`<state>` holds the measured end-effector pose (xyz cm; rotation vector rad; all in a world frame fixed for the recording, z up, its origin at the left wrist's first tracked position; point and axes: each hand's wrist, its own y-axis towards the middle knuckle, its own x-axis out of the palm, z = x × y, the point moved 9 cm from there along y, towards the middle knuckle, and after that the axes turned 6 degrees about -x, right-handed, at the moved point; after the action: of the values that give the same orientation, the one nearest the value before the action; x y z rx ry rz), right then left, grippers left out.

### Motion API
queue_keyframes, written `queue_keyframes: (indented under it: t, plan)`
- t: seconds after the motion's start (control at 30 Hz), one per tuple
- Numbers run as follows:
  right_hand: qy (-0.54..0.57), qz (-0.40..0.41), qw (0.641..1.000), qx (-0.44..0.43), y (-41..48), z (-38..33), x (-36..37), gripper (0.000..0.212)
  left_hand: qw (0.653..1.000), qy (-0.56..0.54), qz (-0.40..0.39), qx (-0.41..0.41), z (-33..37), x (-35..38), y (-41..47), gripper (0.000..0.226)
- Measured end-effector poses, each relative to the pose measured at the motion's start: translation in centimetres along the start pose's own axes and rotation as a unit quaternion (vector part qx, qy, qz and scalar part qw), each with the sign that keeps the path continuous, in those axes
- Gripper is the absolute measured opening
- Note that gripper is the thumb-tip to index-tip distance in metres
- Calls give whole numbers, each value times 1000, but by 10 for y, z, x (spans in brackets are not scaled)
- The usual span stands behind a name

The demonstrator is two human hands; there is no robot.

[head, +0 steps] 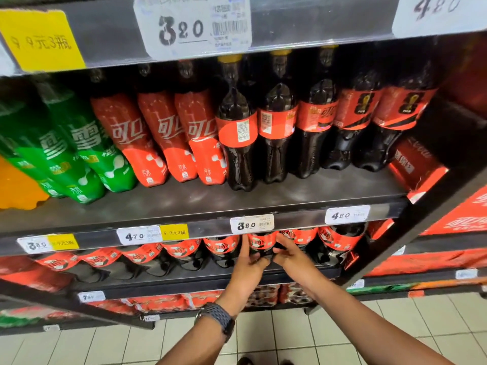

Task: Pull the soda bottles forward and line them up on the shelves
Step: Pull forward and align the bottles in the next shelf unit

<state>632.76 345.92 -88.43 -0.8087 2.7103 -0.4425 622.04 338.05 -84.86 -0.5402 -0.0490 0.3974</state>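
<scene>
On the lower shelf stands a row of dark cola bottles with red labels. Both hands are around one of them, a cola bottle (262,243) just under the 3.20 price tag. My left hand (247,262), with a dark watch on its wrist, holds its left side, thumb up along the label. My right hand (288,252) grips its right side with curled fingers. Neighbouring bottles (221,247) stand close on both sides. The upper shelf carries green bottles (87,151), red-wrapped bottles (163,138) and dark cola bottles (238,135), set back from the edge.
The upper shelf board (200,204) shows a bare strip in front of its bottles. A black upright post (411,227) rises on the right, with red cartons (458,219) beyond it. Packed red cases (168,302) fill the bottom shelf. The floor is pale tile (303,335).
</scene>
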Motion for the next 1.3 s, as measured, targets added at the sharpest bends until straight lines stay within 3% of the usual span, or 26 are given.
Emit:
queue_keyframes:
  t: [0.07, 0.17, 0.23, 0.37, 0.5, 0.67, 0.83, 0.97, 1.13, 1.3]
  plan:
    - [15, -9, 1000, 13, 0, -1, 2, 68, 999, 32, -26, -8, -5, 10, -3, 78]
    - [32, 18, 999, 24, 0, 1, -3, 65, 993, 90, -74, -30, -25, 23, -11, 47]
    - [32, 56, 997, 37, -4, 5, -10, 58, 995, 82, -48, -32, -29, 16, -8, 41]
    - [40, 64, 997, 32, -18, 10, -10, 57, 997, 69, 10, 22, -7, -12, 7, 66]
    - [32, 41, 998, 19, -23, 2, 0, 66, 998, 48, -21, 47, 10, -10, 16, 70]
    - [23, 1, 1000, -5, -17, -20, 9, 75, 998, 43, -47, 17, -5, -2, 13, 83]
    - [-14, -37, 999, 4, -16, -19, 1, 71, 996, 74, -40, -17, -27, 7, 10, 74]
    - [-55, 19, 998, 29, -26, 4, -41, 60, 994, 99, -36, -42, -35, 32, 8, 57]
    - [-47, 33, 998, 39, -31, 22, -82, 61, 988, 152, -34, -3, -4, 73, 16, 76]
    - [-35, -3, 999, 31, -23, 20, -87, 73, 993, 112, -13, -23, 7, 98, 25, 80]
